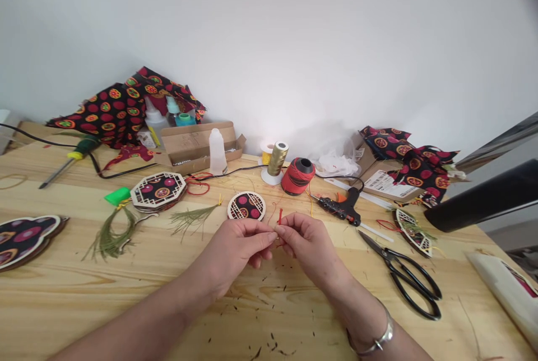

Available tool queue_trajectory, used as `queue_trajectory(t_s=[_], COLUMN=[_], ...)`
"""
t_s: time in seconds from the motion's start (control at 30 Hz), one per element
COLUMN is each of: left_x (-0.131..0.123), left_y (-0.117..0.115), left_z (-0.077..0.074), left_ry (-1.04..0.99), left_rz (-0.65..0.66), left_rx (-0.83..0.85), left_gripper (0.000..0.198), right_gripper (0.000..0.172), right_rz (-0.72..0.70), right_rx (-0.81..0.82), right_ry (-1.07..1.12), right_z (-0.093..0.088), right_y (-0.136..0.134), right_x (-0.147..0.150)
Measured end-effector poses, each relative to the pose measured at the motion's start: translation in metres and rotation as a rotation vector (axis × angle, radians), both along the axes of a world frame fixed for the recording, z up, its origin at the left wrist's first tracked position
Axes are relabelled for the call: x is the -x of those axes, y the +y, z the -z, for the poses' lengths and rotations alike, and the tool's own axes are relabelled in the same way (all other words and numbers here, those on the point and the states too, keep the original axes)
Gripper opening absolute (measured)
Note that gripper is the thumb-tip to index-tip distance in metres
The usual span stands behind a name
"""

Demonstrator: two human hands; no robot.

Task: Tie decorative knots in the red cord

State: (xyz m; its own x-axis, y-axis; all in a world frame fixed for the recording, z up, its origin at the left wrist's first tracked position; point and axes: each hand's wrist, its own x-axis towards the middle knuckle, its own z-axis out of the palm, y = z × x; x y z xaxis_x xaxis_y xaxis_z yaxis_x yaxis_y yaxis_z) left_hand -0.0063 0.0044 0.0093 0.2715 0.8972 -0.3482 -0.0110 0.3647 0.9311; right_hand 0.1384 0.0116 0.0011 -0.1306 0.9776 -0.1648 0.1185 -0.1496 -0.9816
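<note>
My left hand (247,240) and my right hand (305,243) meet fingertip to fingertip above the wooden table (176,305). A short red cord (280,215) rises from the pinched thumb and finger of my right hand. The left thumb and forefinger are pressed together right beside it; what they pinch is too small to make out. Just behind my left hand lies a round wooden-framed ornament (246,206) with patterned fabric. A red thread spool (298,176) stands behind my right hand, with loose red thread near it.
Black scissors (406,277) and a glue gun (342,207) lie to the right. Left are a green tassel (111,232), an octagonal ornament (158,191) and a screwdriver (69,160). A white bottle (217,152) and gold spool (278,159) stand behind. Dark scraps dot the front.
</note>
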Motion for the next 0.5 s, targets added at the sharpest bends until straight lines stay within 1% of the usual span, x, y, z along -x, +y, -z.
queue_trajectory(t_s=[0.23, 0.33, 0.5], left_x=[0.0008, 0.0001, -0.0012], left_y=[0.0031, 0.0026, 0.0009], left_z=[0.0098, 0.0094, 0.0063], left_ry=[-0.189, -0.218, -0.209], left_rz=[-0.041, -0.047, -0.046], left_rx=[0.074, 0.072, 0.061], left_gripper=[0.012, 0.011, 0.01], right_gripper=[0.02, 0.021, 0.023], right_rz=[0.005, 0.002, 0.007], right_rx=[0.029, 0.038, 0.033], right_ry=[0.101, 0.123, 0.138], right_z=[-0.0062, -0.0072, -0.0073], right_y=[-0.002, -0.0027, -0.003], right_x=[0.0021, 0.0021, 0.0023])
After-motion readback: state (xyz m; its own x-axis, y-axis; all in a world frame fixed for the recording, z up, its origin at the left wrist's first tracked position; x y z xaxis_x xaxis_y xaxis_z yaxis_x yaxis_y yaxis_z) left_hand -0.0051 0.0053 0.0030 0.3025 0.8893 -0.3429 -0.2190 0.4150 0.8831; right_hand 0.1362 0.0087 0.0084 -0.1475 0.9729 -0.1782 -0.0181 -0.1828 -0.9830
